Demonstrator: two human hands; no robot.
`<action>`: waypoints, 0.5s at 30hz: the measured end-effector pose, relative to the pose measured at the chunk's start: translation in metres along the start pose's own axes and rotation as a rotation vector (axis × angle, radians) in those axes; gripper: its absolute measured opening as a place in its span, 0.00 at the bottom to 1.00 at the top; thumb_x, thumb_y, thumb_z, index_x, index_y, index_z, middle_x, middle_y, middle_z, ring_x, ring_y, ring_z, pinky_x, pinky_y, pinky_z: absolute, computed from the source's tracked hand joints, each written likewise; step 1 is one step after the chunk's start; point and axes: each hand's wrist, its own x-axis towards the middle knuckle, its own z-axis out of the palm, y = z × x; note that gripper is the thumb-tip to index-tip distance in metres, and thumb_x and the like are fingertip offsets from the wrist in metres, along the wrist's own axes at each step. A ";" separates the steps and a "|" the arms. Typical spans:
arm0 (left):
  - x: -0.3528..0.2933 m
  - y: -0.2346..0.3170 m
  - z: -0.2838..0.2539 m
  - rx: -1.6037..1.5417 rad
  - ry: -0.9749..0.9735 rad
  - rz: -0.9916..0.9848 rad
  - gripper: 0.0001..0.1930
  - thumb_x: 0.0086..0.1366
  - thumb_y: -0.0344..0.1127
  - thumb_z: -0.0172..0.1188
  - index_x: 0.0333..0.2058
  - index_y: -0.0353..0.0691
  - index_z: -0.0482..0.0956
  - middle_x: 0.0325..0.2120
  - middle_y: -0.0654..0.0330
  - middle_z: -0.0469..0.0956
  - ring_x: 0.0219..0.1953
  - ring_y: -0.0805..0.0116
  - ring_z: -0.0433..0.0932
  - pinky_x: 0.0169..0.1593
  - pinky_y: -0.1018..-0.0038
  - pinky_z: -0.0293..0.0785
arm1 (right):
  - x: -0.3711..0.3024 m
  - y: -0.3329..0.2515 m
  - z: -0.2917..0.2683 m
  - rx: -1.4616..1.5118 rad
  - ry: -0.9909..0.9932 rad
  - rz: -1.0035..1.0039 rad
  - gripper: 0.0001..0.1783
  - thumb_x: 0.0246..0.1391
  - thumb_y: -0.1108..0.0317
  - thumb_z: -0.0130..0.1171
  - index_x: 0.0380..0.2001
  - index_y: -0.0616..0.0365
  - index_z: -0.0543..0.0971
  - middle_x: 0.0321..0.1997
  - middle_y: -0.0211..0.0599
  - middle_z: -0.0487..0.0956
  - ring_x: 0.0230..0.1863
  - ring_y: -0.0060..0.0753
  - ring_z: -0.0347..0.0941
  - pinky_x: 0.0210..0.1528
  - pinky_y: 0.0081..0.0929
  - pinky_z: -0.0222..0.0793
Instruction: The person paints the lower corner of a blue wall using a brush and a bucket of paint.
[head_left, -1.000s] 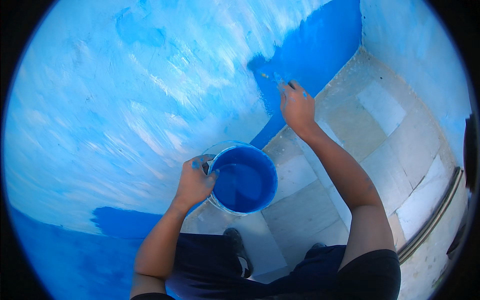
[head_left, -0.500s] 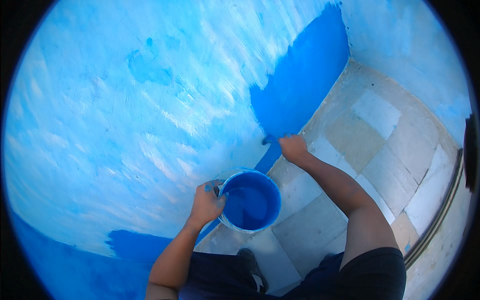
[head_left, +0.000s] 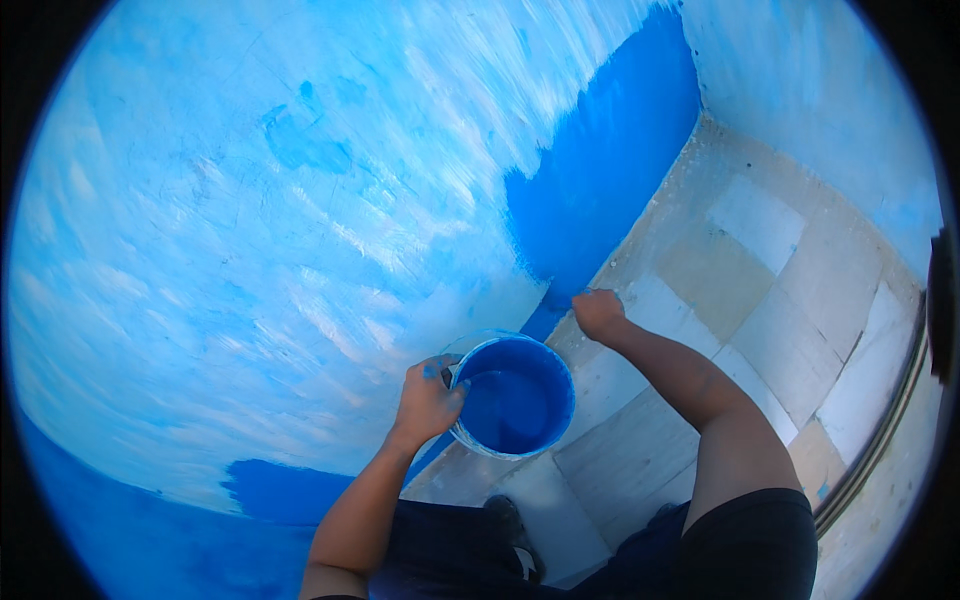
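Apparently the wall (head_left: 600, 170) was getting painted: left hand (head_left: 430, 402) gripped the bucket (head_left: 548, 378), right hand (head_left: 599, 314) curled, its hold unclear; the next stroke likely needed steadiness.

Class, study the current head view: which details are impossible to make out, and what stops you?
All in the head view:
- Brush outline: blends into the blue wall paint; right hand covers its handle.
- Some left-hand fingers: hidden behind the hand itself.
- Bucket bottom: covered by paint inside.
- Dark thing at right: cut off by the fisheye rim.
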 end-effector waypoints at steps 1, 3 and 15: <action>0.002 0.002 0.002 0.011 -0.022 -0.027 0.17 0.52 0.29 0.66 0.42 0.31 0.81 0.21 0.53 0.74 0.23 0.63 0.74 0.30 0.65 0.71 | 0.000 0.010 0.000 -0.048 -0.027 -0.027 0.10 0.52 0.71 0.55 0.39 0.54 0.80 0.39 0.42 0.79 0.43 0.43 0.79 0.39 0.42 0.77; 0.004 0.000 0.006 -0.055 -0.053 -0.062 0.17 0.52 0.29 0.66 0.42 0.31 0.81 0.21 0.52 0.74 0.24 0.63 0.74 0.30 0.65 0.71 | 0.005 0.018 -0.010 -0.048 0.040 -0.049 0.09 0.53 0.71 0.55 0.38 0.54 0.80 0.37 0.42 0.79 0.41 0.44 0.79 0.36 0.43 0.76; 0.002 0.001 0.000 -0.034 -0.007 -0.001 0.17 0.52 0.29 0.66 0.41 0.30 0.81 0.22 0.51 0.75 0.24 0.61 0.74 0.31 0.66 0.71 | 0.005 -0.021 -0.020 0.182 0.513 -0.015 0.15 0.55 0.73 0.53 0.45 0.56 0.80 0.42 0.44 0.76 0.40 0.50 0.77 0.37 0.42 0.76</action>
